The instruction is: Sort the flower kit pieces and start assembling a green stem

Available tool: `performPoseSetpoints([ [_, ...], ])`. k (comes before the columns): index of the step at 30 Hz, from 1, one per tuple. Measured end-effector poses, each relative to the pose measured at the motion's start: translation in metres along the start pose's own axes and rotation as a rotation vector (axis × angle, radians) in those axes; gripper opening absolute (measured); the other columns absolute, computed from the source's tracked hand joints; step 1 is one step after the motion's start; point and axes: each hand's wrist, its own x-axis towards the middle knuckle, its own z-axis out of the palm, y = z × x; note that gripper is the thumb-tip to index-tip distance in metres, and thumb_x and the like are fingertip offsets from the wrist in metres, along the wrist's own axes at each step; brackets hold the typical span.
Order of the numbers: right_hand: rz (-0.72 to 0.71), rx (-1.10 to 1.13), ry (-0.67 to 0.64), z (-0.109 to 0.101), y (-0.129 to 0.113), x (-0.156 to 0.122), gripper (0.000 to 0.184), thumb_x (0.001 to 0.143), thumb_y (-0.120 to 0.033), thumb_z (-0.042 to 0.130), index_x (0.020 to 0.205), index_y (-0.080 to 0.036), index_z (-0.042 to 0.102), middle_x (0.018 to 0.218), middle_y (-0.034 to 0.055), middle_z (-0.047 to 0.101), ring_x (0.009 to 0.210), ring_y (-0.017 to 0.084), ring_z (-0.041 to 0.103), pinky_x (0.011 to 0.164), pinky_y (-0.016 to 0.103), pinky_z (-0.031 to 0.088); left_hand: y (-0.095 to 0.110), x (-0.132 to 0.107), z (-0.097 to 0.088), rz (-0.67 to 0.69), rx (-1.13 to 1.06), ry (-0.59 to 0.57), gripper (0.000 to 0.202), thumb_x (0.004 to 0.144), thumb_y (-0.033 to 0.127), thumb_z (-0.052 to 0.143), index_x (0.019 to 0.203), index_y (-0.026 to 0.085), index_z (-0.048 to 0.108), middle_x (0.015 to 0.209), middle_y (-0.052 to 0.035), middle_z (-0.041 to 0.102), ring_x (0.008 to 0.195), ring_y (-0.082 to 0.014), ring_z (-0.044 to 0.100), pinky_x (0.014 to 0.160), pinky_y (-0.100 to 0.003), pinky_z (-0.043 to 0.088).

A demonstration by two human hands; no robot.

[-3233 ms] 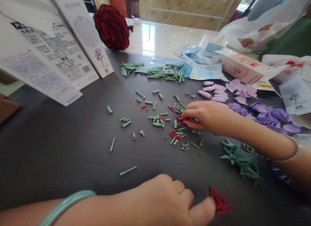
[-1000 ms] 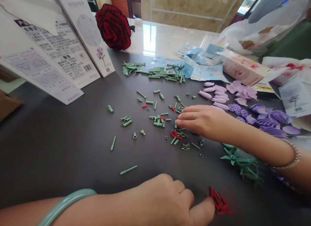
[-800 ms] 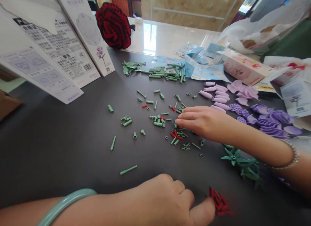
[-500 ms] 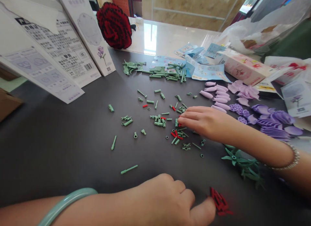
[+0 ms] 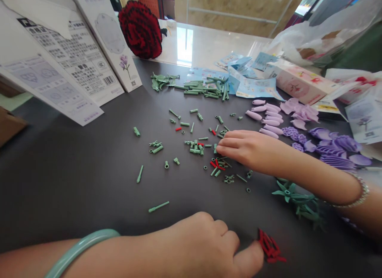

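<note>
On my feed, the right hand [image 5: 249, 148] lies palm-down in the middle of a scatter of sage-green plastic building pieces [image 5: 193, 146] on a dark grey bench [image 5: 74, 182]. Its fingers [image 5: 229, 141] are loosely curled, their tips just beside a few small red pins [image 5: 216, 164]. I cannot tell whether they are pinching anything (the fingertips hide whatever lies beneath them). A silver beaded bracelet [image 5: 355, 194] circles that wrist.

The left hand [image 5: 203, 240] rests at the near edge of my view, knuckles up and half curled, with a jade-green bangle [image 5: 80, 250] on its forearm. Its thumb [image 5: 250, 258] sits just beside a small heap of red spiky pieces [image 5: 270, 246]; I cannot tell if it is gripping anything.

Just below the right wrist lie spiky green leaf sprigs [image 5: 294, 198]. Above that arm are rows of pale lilac petals [image 5: 264, 118] and darker purple petals [image 5: 337, 148]. Farther along the bench, a bundle of green rods [image 5: 205, 89] lies near blue paper packets [image 5: 256, 89] and a pink carton [image 5: 301, 85]. At the far left, white instruction cards [image 5: 59, 67] lean up, with a red-and-black flower [image 5: 140, 31] behind them.
</note>
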Motion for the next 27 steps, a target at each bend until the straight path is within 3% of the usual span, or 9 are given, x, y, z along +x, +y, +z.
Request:
performPoseSetpoints([
  [6,0.004,0.017,-0.036,0.001,0.001,0.002,0.031,0.096,-0.006,0.044,0.092,-0.015,0.073,0.094,0.0132,0.075,0.084,0.023,0.064,0.083,0.038,0.054,0.001,0.001,-0.002,-0.002,-0.001,-0.017,0.036,0.101,0.032,0.053,0.132,0.014,0.048,0.075,-0.0001,0.069,0.056,-0.0185,0.061,0.041,-0.032,0.038],
  [9,0.014,0.007,0.012,0.000,-0.002,0.002,0.033,0.096,-0.005,0.042,0.091,-0.014,0.073,0.090,0.0131,0.075,0.083,0.024,0.064,0.080,0.036,0.054,0.002,0.000,-0.004,-0.015,0.001,-0.037,0.038,0.100,0.034,0.054,0.133,0.014,0.048,0.076,0.0003,0.069,0.058,-0.0182,0.062,0.042,-0.032,0.038],
  [11,0.090,-0.001,0.099,-0.003,-0.004,0.001,0.035,0.097,-0.005,0.039,0.093,-0.013,0.073,0.091,0.0134,0.075,0.084,0.024,0.064,0.079,0.036,0.053,0.002,0.000,-0.005,-0.022,0.012,-0.065,0.040,0.100,0.034,0.055,0.134,0.015,0.047,0.078,0.0006,0.070,0.060,-0.0182,0.063,0.044,-0.032,0.039],
  [14,0.329,0.016,0.177,-0.012,-0.004,0.004,0.032,0.098,-0.010,0.042,0.092,-0.015,0.074,0.092,0.0127,0.075,0.085,0.024,0.065,0.076,0.035,0.052,0.003,0.001,-0.007,-0.024,0.016,-0.111,0.045,0.100,0.035,0.054,0.139,0.015,0.043,0.081,0.0007,0.071,0.062,-0.0187,0.065,0.044,-0.033,0.039],
  [17,0.546,0.111,0.039,-0.017,-0.001,0.009,0.025,0.093,-0.018,0.052,0.081,-0.019,0.074,0.080,0.0082,0.075,0.074,0.023,0.068,0.068,0.034,0.050,0.003,0.003,-0.008,-0.025,-0.004,-0.153,0.047,0.100,0.039,0.055,0.139,0.015,0.043,0.083,-0.0001,0.071,0.065,-0.0190,0.066,0.045,-0.033,0.039],
  [20,0.668,0.215,-0.112,-0.017,0.001,0.014,0.023,0.090,-0.020,0.056,0.077,-0.020,0.075,0.073,0.0057,0.076,0.065,0.021,0.069,0.061,0.033,0.048,0.003,0.004,-0.007,-0.029,-0.001,-0.147,0.050,0.099,0.043,0.058,0.138,0.015,0.043,0.084,-0.0009,0.072,0.066,-0.0195,0.067,0.047,-0.033,0.041],
  [27,0.750,0.175,-0.217,-0.016,-0.002,0.025,0.022,0.089,-0.019,0.057,0.080,-0.018,0.077,0.080,0.0085,0.079,0.075,0.025,0.072,0.070,0.034,0.049,0.000,0.003,-0.003,-0.025,-0.018,-0.133,0.048,0.099,0.043,0.057,0.136,0.016,0.044,0.083,-0.0008,0.070,0.066,-0.0200,0.066,0.046,-0.032,0.039],
])
